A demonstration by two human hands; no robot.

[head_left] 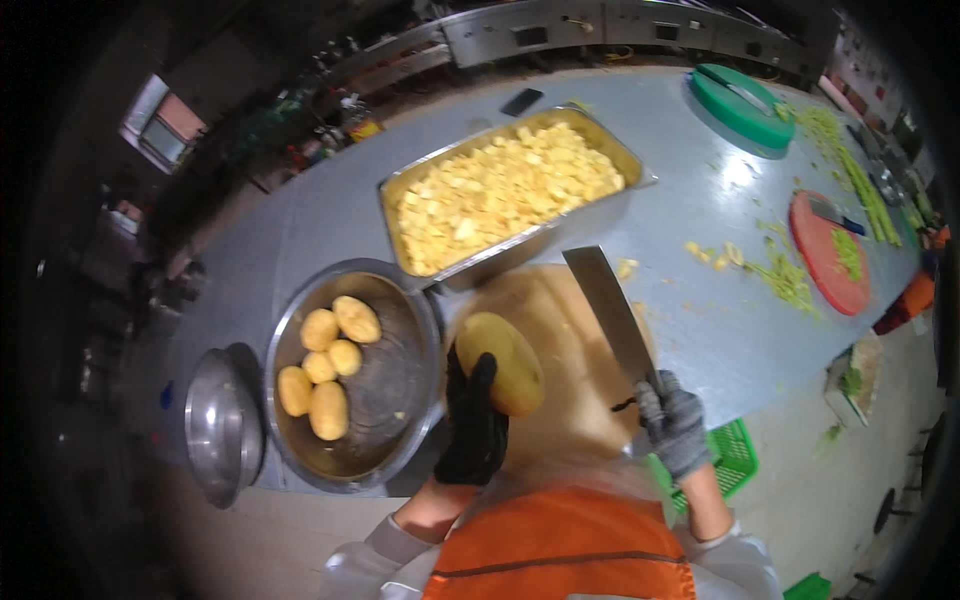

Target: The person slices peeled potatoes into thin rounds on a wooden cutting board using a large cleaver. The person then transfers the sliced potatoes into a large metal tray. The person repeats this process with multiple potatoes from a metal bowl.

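A black glove covers my left hand [475,424], which grips a large peeled potato [501,364] over the left part of a round cutting board [559,367]. My right hand [675,424], in a grey knit glove, holds the handle of a cleaver [611,307]; its broad blade points up and away over the board's right side. Left of the board, a wide metal bowl [382,397] holds several peeled potatoes [328,410]. Beyond the board stands a deep steel pan [517,244] filled with diced potato [510,191].
An empty-looking metal bowl [217,427] sits at the table's left edge. Rightward are a red board [821,259] with a knife and chopped greens, stacked green boards [739,109] and celery stalks [866,191]. A green basket [739,457] is below the table's near edge; a phone [522,102] lies behind the pan.
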